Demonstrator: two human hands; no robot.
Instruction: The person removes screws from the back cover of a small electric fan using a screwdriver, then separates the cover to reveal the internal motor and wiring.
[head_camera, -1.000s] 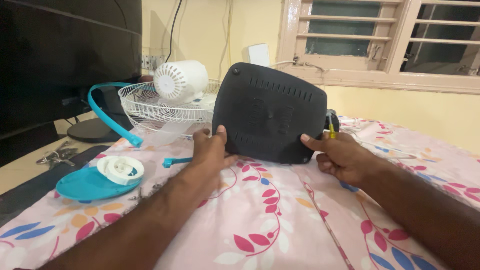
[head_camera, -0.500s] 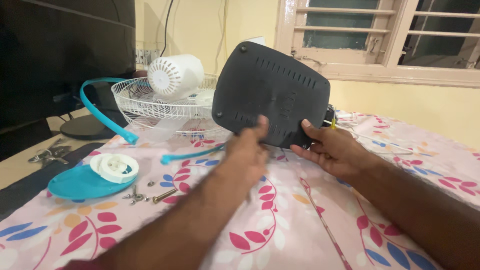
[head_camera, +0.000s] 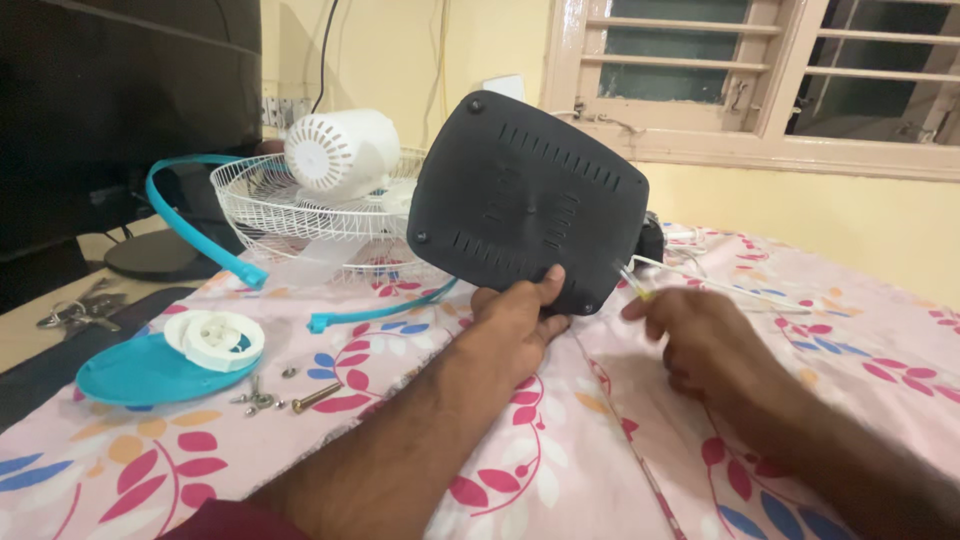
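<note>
The left hand (head_camera: 515, 318) grips the lower edge of the black base plate (head_camera: 525, 205), holding it tilted above the floral sheet (head_camera: 560, 440). The right hand (head_camera: 700, 335) is closed around a yellow-handled screwdriver (head_camera: 632, 283), its tip near the plate's lower right corner.

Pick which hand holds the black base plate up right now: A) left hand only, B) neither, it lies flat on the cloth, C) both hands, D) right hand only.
A: the left hand grips the lower edge of the tilted base plate, while the right hand is off the plate and holds a small yellow-handled screwdriver near its lower right corner.
</note>
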